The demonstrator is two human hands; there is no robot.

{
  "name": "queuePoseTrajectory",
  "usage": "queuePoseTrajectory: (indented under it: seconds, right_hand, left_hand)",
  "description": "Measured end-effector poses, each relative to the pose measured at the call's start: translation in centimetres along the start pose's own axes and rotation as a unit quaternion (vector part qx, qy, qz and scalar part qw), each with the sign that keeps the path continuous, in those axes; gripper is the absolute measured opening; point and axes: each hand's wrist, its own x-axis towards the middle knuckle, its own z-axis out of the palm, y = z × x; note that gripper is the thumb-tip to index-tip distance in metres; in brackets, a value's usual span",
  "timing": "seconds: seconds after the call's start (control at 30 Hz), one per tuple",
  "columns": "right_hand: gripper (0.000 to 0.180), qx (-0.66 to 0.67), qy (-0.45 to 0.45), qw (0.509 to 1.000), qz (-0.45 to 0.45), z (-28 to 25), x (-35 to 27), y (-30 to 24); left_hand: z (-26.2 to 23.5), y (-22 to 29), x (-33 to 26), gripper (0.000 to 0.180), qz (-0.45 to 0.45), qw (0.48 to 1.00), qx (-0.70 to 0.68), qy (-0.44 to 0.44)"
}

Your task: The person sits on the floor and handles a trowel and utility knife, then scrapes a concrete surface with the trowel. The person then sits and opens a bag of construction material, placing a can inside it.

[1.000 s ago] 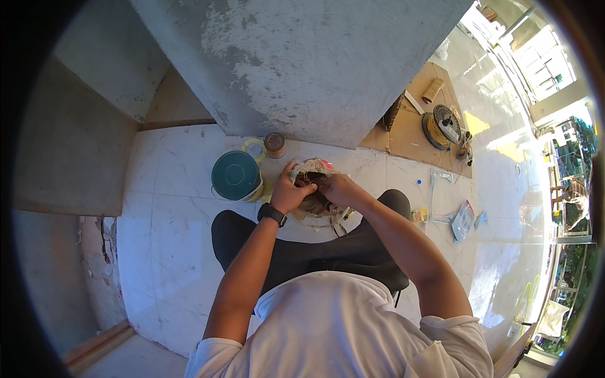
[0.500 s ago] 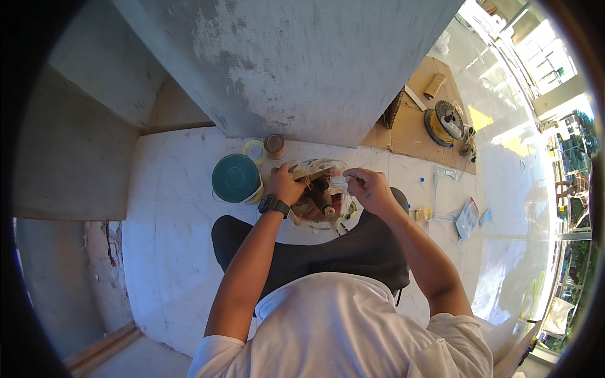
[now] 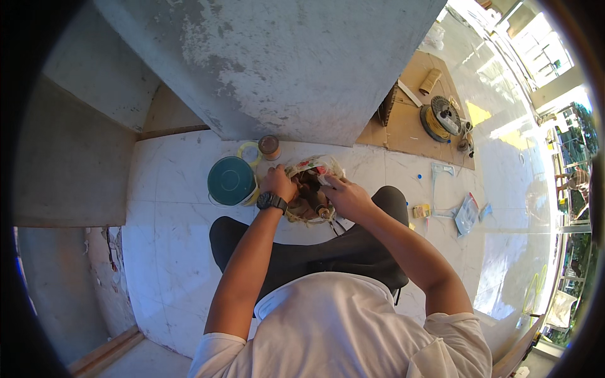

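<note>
Head view: plastic bag (image 3: 336,168) at twelve o'clock, beyond the legs, mouth open, dark contents (image 3: 310,193) showing. Right hand (image 3: 346,198) pinches its rim toward three; left hand (image 3: 278,182) curls at nine, whether gripping, cannot tell. Bucket (image 3: 231,181) farther out at nine. Best: spread rim evenly, pull gently; thin plastic may tear.

No readable text, labels, numbers or signs, at least at this small scale
</note>
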Motion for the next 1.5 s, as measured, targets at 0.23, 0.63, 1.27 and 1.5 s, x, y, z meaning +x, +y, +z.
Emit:
queuePoseTrajectory:
  seconds: [0.23,0.63,1.27,1.5]
  right_hand:
    - [0.022,-0.085,-0.11,0.99,0.025,0.1,3.9,-1.7]
    - [0.022,0.052,-0.03,0.978,0.201,-1.7,3.2,-5.2]
    - [0.027,0.069,0.002,0.989,0.129,4.4,7.0,-2.5]
    - [0.026,0.13,-0.045,0.984,0.111,2.3,10.6,1.1]
  left_hand:
    - [-0.4,0.4,0.8,0.038,0.053,0.996,0.077,0.015]
    - [0.6,-2.0,2.5,0.027,-0.008,0.999,0.037,0.033]
    - [-0.5,-4.1,-2.8,0.094,0.147,0.975,-0.16,0.042]
    - [-0.9,-3.4,-1.7,0.103,0.091,0.988,-0.12,0.041]
